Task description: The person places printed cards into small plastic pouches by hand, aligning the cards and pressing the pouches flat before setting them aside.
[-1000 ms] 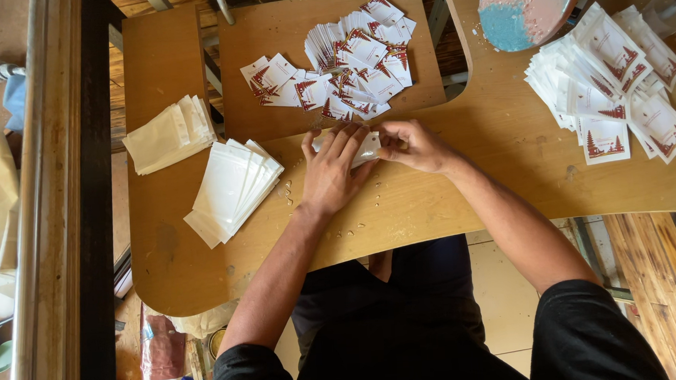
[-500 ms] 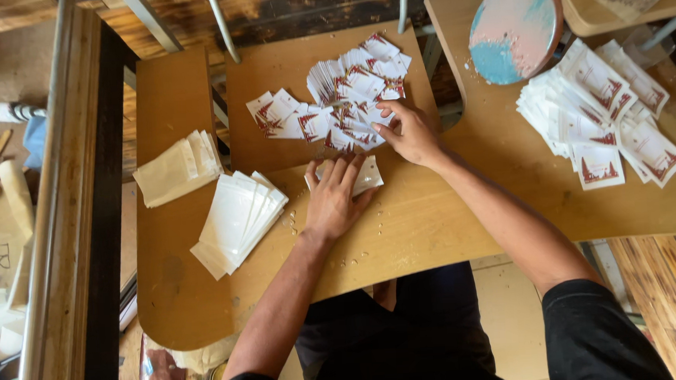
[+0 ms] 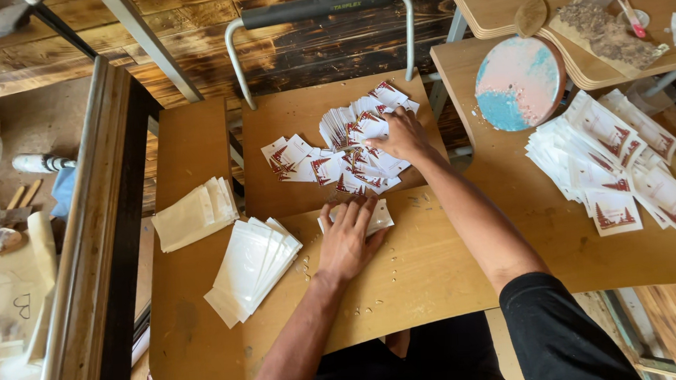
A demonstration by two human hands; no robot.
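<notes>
Left hand (image 3: 346,240) lay flat, palm down, fingers spread and straight, pressing a small white packet (image 3: 379,215) against the wooden table (image 3: 450,273); nothing gripped, just pinned under the fingertips. Right hand (image 3: 401,136) reached out over the loose pile of white cards with red print (image 3: 344,155) on the chair seat (image 3: 273,124) pushed up to the table, fingers curled down onto the top of the pile; whether a card was actually pinched couldn't be made out. A fanned stack of clear sleeves (image 3: 251,268) sat left of the left hand, near but apart, with a cream-coloured stack (image 3: 193,214) further left. A big heap of finished packets (image 3: 618,160) lay well off to the right, beside a round pink and blue board (image 3: 519,82).
</notes>
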